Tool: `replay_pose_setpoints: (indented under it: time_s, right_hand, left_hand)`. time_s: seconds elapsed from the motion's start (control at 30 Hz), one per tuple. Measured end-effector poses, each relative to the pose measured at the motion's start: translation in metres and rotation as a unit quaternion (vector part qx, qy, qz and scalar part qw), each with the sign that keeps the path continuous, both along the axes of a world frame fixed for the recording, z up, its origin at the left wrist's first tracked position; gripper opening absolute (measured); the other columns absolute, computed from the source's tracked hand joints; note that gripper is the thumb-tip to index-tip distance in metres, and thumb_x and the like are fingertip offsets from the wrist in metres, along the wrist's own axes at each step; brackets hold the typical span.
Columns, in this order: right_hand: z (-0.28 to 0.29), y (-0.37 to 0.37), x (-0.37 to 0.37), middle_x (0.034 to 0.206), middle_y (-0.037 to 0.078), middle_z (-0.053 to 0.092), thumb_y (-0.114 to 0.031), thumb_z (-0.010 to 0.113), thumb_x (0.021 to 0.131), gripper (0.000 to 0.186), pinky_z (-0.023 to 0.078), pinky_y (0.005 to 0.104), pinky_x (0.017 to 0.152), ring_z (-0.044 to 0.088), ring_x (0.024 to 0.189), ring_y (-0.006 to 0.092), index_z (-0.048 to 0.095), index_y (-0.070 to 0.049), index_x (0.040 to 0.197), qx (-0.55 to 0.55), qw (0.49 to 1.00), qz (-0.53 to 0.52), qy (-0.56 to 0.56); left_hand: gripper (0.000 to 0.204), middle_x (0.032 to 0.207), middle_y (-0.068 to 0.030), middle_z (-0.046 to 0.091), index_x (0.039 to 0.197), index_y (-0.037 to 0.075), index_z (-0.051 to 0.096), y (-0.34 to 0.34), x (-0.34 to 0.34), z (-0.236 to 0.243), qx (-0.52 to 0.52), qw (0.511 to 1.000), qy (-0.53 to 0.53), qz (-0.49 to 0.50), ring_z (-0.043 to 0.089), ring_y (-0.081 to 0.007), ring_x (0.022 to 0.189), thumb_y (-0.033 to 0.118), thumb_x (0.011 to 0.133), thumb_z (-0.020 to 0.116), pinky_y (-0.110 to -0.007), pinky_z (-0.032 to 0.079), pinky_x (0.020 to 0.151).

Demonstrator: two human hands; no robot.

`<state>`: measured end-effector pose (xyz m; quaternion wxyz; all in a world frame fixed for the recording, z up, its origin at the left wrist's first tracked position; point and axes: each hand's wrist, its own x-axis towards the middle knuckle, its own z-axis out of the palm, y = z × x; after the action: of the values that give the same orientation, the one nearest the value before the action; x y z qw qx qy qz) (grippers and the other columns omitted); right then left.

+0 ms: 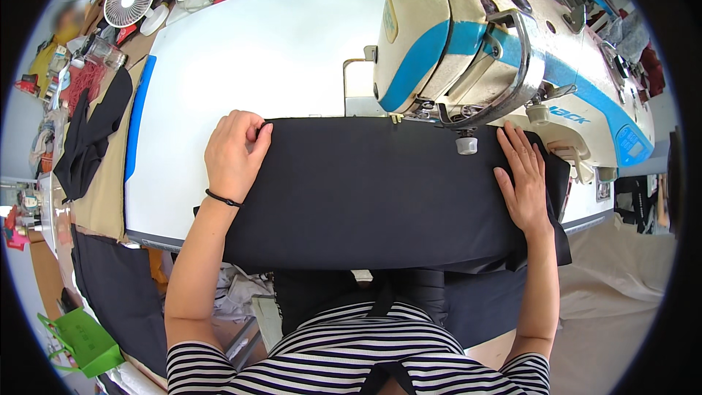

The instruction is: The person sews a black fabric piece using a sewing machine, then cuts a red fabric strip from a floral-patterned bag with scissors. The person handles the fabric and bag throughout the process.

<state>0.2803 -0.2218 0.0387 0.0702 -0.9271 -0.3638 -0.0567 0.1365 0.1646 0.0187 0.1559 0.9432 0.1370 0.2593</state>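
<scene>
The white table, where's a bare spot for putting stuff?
The widest bare patch of the white table is beyond the black cloth, between the blue strip and the sewing machine; it reaches down beside the left hand. It's crowded around the fan and near the machine, where the right hand lies on the cloth.

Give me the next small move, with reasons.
Perhaps tug leftward with the left hand to tauten the black cloth: that hand pinches its far-left corner, the right hand lies flat near its right end, and the sewing machine stands at its far edge.
</scene>
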Motion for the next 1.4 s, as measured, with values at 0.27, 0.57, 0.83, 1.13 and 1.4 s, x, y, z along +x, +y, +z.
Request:
replay_pose_setpoints:
  time_s: [0.27,0.57,0.83,1.13,1.4]
  right_hand:
    - [-0.002,0.000,0.003,0.145,0.004,0.034,-0.028,0.046,0.092,0.048,0.019,0.0440,0.109,0.029,0.135,0.0237,0.039,-0.014,0.138,-0.007,1.000,0.000,-0.005]
    - [-0.001,0.001,0.007,0.144,0.005,0.035,-0.030,0.047,0.092,0.049,0.019,0.0455,0.110,0.029,0.134,0.0243,0.039,-0.014,0.138,0.004,1.000,0.008,-0.006]
    - [0.018,0.015,-0.041,0.143,0.006,0.036,-0.030,0.057,0.085,0.056,0.014,0.0481,0.110,0.031,0.133,0.0250,0.041,-0.012,0.136,-0.036,0.990,-0.070,-0.120]
    - [-0.005,-0.003,-0.041,0.146,0.003,0.032,-0.032,0.048,0.091,0.050,0.015,0.0490,0.109,0.026,0.136,0.0247,0.040,-0.017,0.138,-0.008,0.999,-0.039,0.003]
    - [-0.007,0.007,-0.013,0.145,0.004,0.032,-0.030,0.047,0.091,0.048,0.018,0.0503,0.108,0.028,0.134,0.0263,0.040,-0.016,0.137,-0.006,1.000,-0.014,-0.015]
  left_hand:
    - [0.013,0.067,-0.0019,0.047,0.077,0.006,0.053,0.001,0.000,0.000,-0.004,1.000,-0.006,-0.008,0.045,-0.0149,0.059,0.010,0.081,0.064,-0.028,0.038,0.054]
    - [0.011,0.077,-0.0023,0.053,0.088,0.007,0.060,0.000,-0.003,0.006,0.050,0.999,0.016,0.011,0.050,-0.0183,0.069,0.012,0.080,0.065,-0.031,0.041,0.063]
    - [0.041,0.113,-0.0033,0.055,0.117,0.019,0.060,-0.111,-0.034,0.018,0.034,0.899,0.037,-0.434,0.052,-0.0202,0.096,0.026,0.077,0.066,-0.036,0.042,0.082]
    - [0.044,0.121,-0.0015,0.052,0.123,0.027,0.056,-0.121,-0.041,0.002,0.061,0.886,0.083,-0.453,0.049,-0.0181,0.102,0.030,0.080,0.064,-0.034,0.041,0.088]
    - [0.037,0.117,-0.0033,0.054,0.118,0.022,0.059,-0.109,-0.015,0.007,0.045,0.886,0.058,-0.457,0.050,-0.0195,0.102,0.025,0.081,0.062,-0.034,0.040,0.088]
